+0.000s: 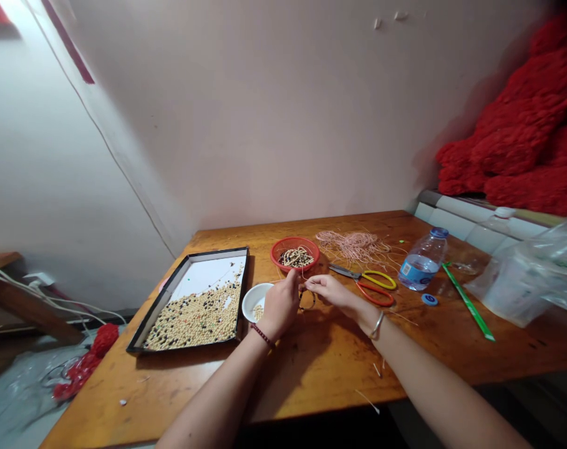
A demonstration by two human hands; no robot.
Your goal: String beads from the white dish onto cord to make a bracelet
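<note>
My left hand (283, 302) and my right hand (329, 291) meet over the wooden table, fingers pinched together on a beaded loop (307, 301) with thin cord. The loop, of dark and pale beads, hangs between them. Just behind my hands stands a red basket (295, 240) holding strung beads. Partly hidden by my left hand is a white bowl (251, 300) with a few pale beads. Further left lies a black-rimmed tray (246, 293) of pale and dark beads.
Scissors (365, 279) with yellow and orange handles lie right of my hands, below pink cord (353, 246). A water bottle (422, 260), a blue cap (430, 299), a green strip (470, 304) and a plastic bag (521, 280) are further right on the table (320, 386).
</note>
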